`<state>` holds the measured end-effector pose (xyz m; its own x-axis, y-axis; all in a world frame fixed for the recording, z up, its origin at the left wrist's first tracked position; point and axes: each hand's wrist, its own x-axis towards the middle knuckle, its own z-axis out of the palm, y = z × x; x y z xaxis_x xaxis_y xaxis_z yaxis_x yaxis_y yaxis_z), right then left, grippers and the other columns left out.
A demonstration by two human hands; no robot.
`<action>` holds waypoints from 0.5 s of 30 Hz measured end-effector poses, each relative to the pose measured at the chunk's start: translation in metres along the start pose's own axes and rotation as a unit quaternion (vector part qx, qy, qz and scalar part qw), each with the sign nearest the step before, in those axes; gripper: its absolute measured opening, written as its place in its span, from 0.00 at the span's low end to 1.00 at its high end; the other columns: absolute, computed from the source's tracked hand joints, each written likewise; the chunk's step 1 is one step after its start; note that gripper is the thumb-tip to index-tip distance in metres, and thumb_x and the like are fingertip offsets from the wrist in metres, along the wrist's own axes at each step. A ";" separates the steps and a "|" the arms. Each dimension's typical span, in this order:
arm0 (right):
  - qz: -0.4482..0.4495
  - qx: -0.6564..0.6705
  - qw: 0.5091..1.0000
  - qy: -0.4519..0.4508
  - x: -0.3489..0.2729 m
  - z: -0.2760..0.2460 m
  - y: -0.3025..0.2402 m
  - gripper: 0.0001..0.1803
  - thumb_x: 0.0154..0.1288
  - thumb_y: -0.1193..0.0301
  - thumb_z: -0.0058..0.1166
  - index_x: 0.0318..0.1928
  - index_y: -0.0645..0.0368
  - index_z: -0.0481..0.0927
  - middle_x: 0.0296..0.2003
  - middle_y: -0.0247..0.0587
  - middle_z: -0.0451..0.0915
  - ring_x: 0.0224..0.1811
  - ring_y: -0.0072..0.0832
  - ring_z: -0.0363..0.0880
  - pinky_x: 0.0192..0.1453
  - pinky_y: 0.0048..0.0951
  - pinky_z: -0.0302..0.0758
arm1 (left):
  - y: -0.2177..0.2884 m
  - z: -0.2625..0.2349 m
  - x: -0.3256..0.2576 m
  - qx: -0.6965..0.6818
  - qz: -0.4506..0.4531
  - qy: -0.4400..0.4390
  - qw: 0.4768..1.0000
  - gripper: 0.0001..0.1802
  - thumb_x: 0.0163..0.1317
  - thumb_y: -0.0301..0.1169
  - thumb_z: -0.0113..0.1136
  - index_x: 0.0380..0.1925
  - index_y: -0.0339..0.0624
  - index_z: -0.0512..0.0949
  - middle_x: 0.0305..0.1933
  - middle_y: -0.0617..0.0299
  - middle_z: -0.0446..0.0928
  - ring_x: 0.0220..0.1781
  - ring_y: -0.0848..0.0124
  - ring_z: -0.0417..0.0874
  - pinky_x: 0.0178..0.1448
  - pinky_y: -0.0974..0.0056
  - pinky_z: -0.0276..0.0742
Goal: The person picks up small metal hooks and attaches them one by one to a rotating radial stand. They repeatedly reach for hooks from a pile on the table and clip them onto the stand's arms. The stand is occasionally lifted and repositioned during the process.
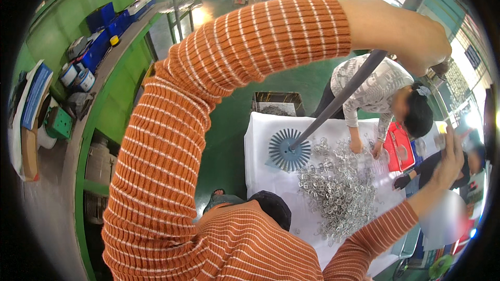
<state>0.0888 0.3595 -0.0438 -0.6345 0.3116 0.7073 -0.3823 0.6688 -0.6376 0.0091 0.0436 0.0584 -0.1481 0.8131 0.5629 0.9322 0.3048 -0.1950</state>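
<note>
My left hand (424,41) is raised at the upper right, its arm in a striped orange sleeve arching across the view. Its fingers are curled closed at a small dark piece (440,68), too unclear to name. A grey pole (346,91) passes behind that wrist and ends in a blue-grey slotted disc (285,151) over the white table. My right hand (449,164) is held up at the far right, fingers stretched upward and somewhat blurred, with nothing plainly in them. Between my arms, a pile of small silver curved metal pieces (341,198) lies on the white-covered table (271,192).
Across the table a person (375,86) bends over with both hands at the pile, near a red tray (398,148). Another person's dark-gloved hand (402,181) is at the right edge. A bin (278,105) stands behind the table; a green shelf (99,140) runs along the left.
</note>
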 end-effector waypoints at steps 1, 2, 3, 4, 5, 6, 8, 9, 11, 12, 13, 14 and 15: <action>0.093 0.040 0.995 0.006 0.006 -0.031 0.030 0.15 0.66 0.70 0.51 0.49 0.65 0.80 0.46 0.38 0.78 0.47 0.24 0.75 0.52 0.24 0.71 | 0.001 0.000 -0.002 0.004 -0.003 0.004 1.000 0.28 0.45 0.17 0.53 0.49 0.49 0.80 0.42 0.58 0.83 0.42 0.60 0.83 0.46 0.60 0.79; 0.118 0.006 0.993 0.002 0.012 -0.063 0.060 0.14 0.66 0.69 0.52 0.49 0.62 0.80 0.46 0.36 0.78 0.46 0.21 0.75 0.49 0.23 0.71 | 0.000 -0.004 -0.004 0.006 -0.005 0.007 1.000 0.26 0.47 0.21 0.54 0.49 0.52 0.80 0.43 0.58 0.82 0.44 0.59 0.83 0.46 0.58 0.78; 0.133 -0.026 0.991 -0.013 0.012 -0.076 0.067 0.15 0.65 0.68 0.53 0.49 0.62 0.80 0.46 0.36 0.78 0.45 0.21 0.76 0.49 0.23 0.71 | -0.006 -0.005 -0.008 0.010 -0.010 0.009 1.000 0.24 0.48 0.25 0.55 0.49 0.55 0.80 0.43 0.59 0.82 0.45 0.58 0.82 0.47 0.56 0.77; 0.140 -0.085 0.986 -0.021 0.014 -0.101 0.092 0.16 0.65 0.68 0.55 0.49 0.64 0.80 0.45 0.40 0.78 0.46 0.21 0.76 0.48 0.23 0.72 | -0.009 -0.006 -0.007 0.010 -0.009 0.014 1.000 0.23 0.50 0.29 0.55 0.49 0.58 0.80 0.43 0.59 0.82 0.46 0.58 0.82 0.47 0.55 0.76; 0.176 -0.187 0.964 -0.068 0.018 -0.140 0.126 0.17 0.63 0.68 0.56 0.49 0.65 0.79 0.46 0.43 0.78 0.46 0.24 0.77 0.49 0.24 0.72 | -0.012 -0.005 -0.001 0.020 -0.005 0.007 1.000 0.23 0.50 0.29 0.55 0.49 0.58 0.80 0.43 0.60 0.82 0.46 0.58 0.81 0.47 0.54 0.76; 0.218 -0.288 0.926 -0.113 0.018 -0.181 0.167 0.19 0.61 0.67 0.57 0.50 0.65 0.79 0.47 0.46 0.78 0.46 0.26 0.77 0.50 0.26 0.72 | -0.016 0.000 0.012 0.023 0.002 -0.003 1.000 0.23 0.50 0.30 0.55 0.49 0.58 0.80 0.43 0.60 0.82 0.46 0.58 0.81 0.48 0.54 0.76; 0.146 -0.451 0.865 -0.164 0.004 -0.192 0.183 0.27 0.55 0.66 0.60 0.53 0.70 0.74 0.49 0.55 0.77 0.50 0.37 0.77 0.55 0.33 0.71 | -0.031 0.015 0.024 0.027 0.032 -0.004 0.999 0.22 0.50 0.31 0.54 0.48 0.56 0.80 0.43 0.59 0.82 0.45 0.59 0.81 0.47 0.54 0.76; 0.124 -0.483 0.846 -0.185 -0.004 -0.154 0.151 0.30 0.54 0.66 0.60 0.55 0.72 0.72 0.50 0.57 0.77 0.52 0.40 0.77 0.57 0.35 0.70 | -0.042 0.025 0.040 0.031 0.061 -0.057 0.996 0.22 0.49 0.31 0.57 0.48 0.54 0.80 0.42 0.57 0.82 0.42 0.60 0.82 0.45 0.54 0.77; 0.096 -0.322 0.928 -0.160 -0.014 -0.090 0.117 0.30 0.58 0.66 0.57 0.59 0.71 0.69 0.55 0.54 0.75 0.57 0.36 0.74 0.62 0.32 0.66 | -0.026 0.028 0.026 -0.003 0.097 0.013 0.995 0.20 0.47 0.25 0.56 0.44 0.46 0.80 0.39 0.53 0.82 0.41 0.59 0.83 0.45 0.58 0.77; 0.041 -0.259 0.947 -0.183 -0.005 -0.029 0.077 0.29 0.60 0.66 0.56 0.59 0.70 0.69 0.56 0.51 0.74 0.58 0.35 0.74 0.62 0.32 0.66 | -0.015 -0.002 -0.006 0.016 0.087 0.038 0.995 0.20 0.46 0.23 0.55 0.42 0.41 0.81 0.38 0.51 0.82 0.41 0.59 0.83 0.45 0.59 0.78; 0.048 -0.049 0.970 -0.232 -0.010 0.036 0.027 0.29 0.61 0.67 0.56 0.60 0.69 0.69 0.57 0.50 0.73 0.58 0.35 0.73 0.63 0.31 0.66 | -0.016 -0.017 -0.014 -0.004 0.056 -0.005 0.998 0.19 0.45 0.23 0.55 0.42 0.41 0.81 0.38 0.51 0.82 0.41 0.59 0.83 0.45 0.60 0.78; 0.037 0.001 0.963 -0.266 -0.011 0.073 0.000 0.29 0.61 0.69 0.57 0.61 0.67 0.67 0.57 0.51 0.73 0.58 0.34 0.73 0.63 0.30 0.66 | -0.016 -0.029 -0.015 -0.037 0.038 -0.038 0.998 0.19 0.45 0.23 0.55 0.41 0.41 0.82 0.38 0.50 0.83 0.40 0.59 0.83 0.45 0.60 0.78; 0.035 0.076 0.957 -0.278 -0.011 0.124 -0.011 0.32 0.60 0.68 0.59 0.63 0.67 0.65 0.56 0.54 0.73 0.59 0.34 0.73 0.64 0.31 0.65 | -0.018 -0.040 -0.023 -0.055 -0.004 -0.082 0.995 0.19 0.45 0.23 0.56 0.40 0.40 0.82 0.38 0.49 0.83 0.40 0.58 0.83 0.45 0.60 0.78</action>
<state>0.0166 0.2646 -0.0823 -0.9057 -0.0838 0.4155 -0.3918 0.5395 -0.7453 0.0095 -0.0007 0.0809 -0.1992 0.8835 0.4241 0.9600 0.2629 -0.0967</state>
